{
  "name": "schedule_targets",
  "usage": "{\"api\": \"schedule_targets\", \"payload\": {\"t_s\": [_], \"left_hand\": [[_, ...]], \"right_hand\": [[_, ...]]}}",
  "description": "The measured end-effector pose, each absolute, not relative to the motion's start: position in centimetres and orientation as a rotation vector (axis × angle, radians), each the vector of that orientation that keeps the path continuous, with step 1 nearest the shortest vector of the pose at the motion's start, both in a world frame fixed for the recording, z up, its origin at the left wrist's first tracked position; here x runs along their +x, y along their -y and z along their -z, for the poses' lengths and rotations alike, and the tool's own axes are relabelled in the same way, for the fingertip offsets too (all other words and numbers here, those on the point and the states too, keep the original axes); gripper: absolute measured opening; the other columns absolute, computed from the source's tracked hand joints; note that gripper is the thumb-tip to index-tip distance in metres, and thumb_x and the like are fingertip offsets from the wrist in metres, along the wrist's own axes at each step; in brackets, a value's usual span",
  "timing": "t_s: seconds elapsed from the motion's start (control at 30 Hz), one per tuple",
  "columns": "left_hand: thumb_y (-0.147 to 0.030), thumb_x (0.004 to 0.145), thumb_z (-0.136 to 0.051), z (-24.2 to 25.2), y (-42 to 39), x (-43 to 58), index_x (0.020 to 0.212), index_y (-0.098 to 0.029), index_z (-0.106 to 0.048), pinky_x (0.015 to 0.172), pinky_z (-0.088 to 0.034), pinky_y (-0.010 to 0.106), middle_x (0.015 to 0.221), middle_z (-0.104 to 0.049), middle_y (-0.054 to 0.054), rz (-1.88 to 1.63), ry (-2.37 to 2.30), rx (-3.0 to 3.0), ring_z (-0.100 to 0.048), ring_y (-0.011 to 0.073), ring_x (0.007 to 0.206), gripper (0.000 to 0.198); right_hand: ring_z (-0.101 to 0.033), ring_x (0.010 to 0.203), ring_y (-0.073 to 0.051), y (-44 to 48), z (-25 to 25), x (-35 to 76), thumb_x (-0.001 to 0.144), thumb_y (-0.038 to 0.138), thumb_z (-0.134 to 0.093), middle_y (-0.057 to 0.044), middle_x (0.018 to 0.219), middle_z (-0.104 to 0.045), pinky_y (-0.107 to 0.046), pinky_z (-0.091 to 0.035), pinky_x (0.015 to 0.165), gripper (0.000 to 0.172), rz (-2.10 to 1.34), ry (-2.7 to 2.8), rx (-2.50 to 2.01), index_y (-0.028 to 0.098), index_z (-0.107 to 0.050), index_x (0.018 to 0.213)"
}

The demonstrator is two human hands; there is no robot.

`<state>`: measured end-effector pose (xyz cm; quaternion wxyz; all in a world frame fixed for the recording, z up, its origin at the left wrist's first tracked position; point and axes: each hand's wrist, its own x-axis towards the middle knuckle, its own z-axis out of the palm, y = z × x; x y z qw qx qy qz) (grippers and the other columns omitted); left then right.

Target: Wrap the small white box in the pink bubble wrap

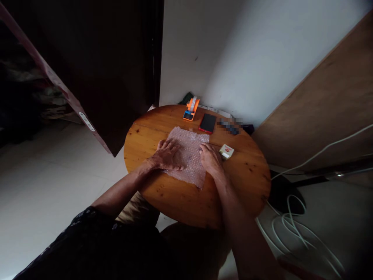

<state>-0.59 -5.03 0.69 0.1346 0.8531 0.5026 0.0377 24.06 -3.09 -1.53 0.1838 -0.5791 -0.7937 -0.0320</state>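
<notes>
A sheet of bubble wrap [190, 146] lies flat in the middle of a round wooden table [175, 198]. My left hand [166, 154] rests palm down on the sheet's left part, fingers stretched out. My right hand [211, 159] lies flat on the sheet's right edge, fingers spread. A small white and red box [226, 151] sits on the table just right of my right hand, close to it.
An orange tape dispenser [190, 108] and a dark phone with a red edge [208, 123] lie at the table's far side, with a dark blurred object [230, 125] beside them. White cables [294, 225] run over the floor at right. A dark door [96, 70] stands at left.
</notes>
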Motion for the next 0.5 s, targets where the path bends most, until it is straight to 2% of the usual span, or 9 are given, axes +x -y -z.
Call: {"api": "schedule_targets", "payload": {"t_s": [0.13, 0.27, 0.4, 0.5], "left_hand": [[-0.069, 0.084, -0.062, -2.5, 6.3, 0.0, 0.158, -0.013, -0.033, 0.126, -0.005, 0.064, 0.170, -0.018, 0.023, -0.070, -1.484, 2.521, -0.010, 0.0425, 0.159, 0.097], [-0.059, 0.091, -0.059, -4.6, 7.3, 1.5, 0.156, -0.014, -0.038, 0.128, -0.006, 0.060, 0.169, -0.022, 0.021, -0.089, -1.398, 2.612, -0.014, 0.0400, 0.159, 0.082], [-0.061, 0.089, -0.062, -4.5, 7.0, 3.3, 0.157, -0.016, -0.037, 0.128, -0.007, 0.061, 0.170, -0.020, 0.020, 0.002, -1.229, 2.643, -0.011, 0.0423, 0.159, 0.086], [-0.071, 0.087, -0.058, -3.3, 6.4, 4.0, 0.160, -0.018, -0.031, 0.127, -0.008, 0.063, 0.171, -0.019, 0.018, -0.016, -1.131, 2.604, -0.009, 0.0430, 0.159, 0.094]], "right_hand": [[-0.063, 0.121, -0.032, 3.1, 1.6, 24.0, 0.095, 0.016, -0.040, -0.017, 0.138, -0.066, -0.048, -0.050, 0.104, 0.041, 0.090, 2.231, -1.664, 0.013, -0.067, 0.126], [-0.063, 0.122, -0.031, 3.1, 1.7, 23.9, 0.093, 0.013, -0.041, -0.016, 0.137, -0.066, -0.048, -0.049, 0.106, 0.043, 0.094, 2.204, -1.635, 0.015, -0.068, 0.127], [-0.062, 0.124, -0.032, 3.1, 1.8, 24.0, 0.092, 0.011, -0.038, -0.018, 0.138, -0.065, -0.050, -0.049, 0.107, 0.047, 0.070, 2.208, -1.619, 0.013, -0.067, 0.128], [-0.061, 0.124, -0.032, 3.2, 1.4, 23.9, 0.094, 0.014, -0.037, -0.019, 0.137, -0.064, -0.048, -0.049, 0.106, 0.044, 0.056, 2.222, -1.593, 0.011, -0.067, 0.127]]}}
